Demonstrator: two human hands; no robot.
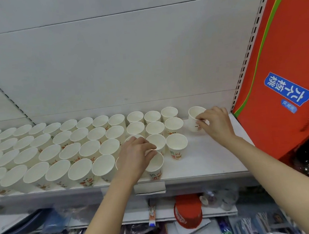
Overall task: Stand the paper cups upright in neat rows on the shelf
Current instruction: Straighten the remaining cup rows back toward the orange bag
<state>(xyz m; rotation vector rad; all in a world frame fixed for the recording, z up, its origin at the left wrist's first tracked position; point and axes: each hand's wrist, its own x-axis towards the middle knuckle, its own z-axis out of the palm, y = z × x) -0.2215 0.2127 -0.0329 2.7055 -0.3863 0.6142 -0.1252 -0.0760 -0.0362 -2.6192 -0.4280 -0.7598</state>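
Several white paper cups with red and green print stand upright in four rows on the white shelf (207, 159), filling its left and middle. My left hand (136, 154) pinches the rim of the front-row cup (156, 168) at the right end of that row. My right hand (215, 124) grips a single cup (195, 118) standing apart at the back right, tilted slightly. The rightmost third-row cup (177, 146) stands free between my hands.
A red carton (277, 73) with a blue label leans at the shelf's right end. The white back panel rises behind the cups. Below the shelf edge lie a red cup stack (188, 212), plastic-wrapped goods and packets. Bare shelf shows right of the rows.
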